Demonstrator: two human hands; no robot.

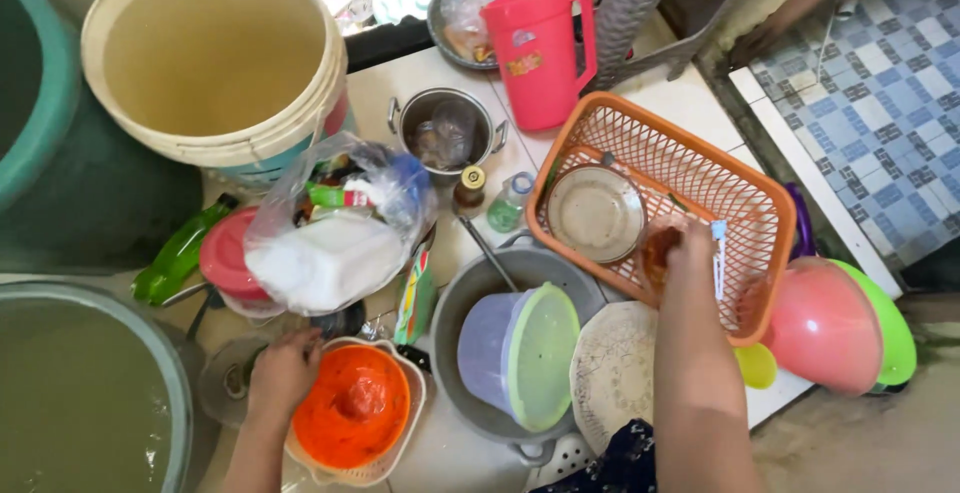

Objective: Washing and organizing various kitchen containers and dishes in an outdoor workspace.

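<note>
- I see my right hand (690, 248) inside the orange basket (745, 188), fingers wrapped around a brownish glass (657, 253).
- Glass sits at the basket's near edge, just beside the clear glass bowl (595, 213) in the basket.
- My left hand (283, 373) is well left of the basket, fingers curled together on the rim of the orange juicer (352, 421); grip unclear.
- Grey pan (480, 288) holding a green-lidded tub (520, 353) lies just left of the basket.
- Pink pitcher (540, 53) stands behind the basket; pink bowl (822, 325) to its right.
</note>
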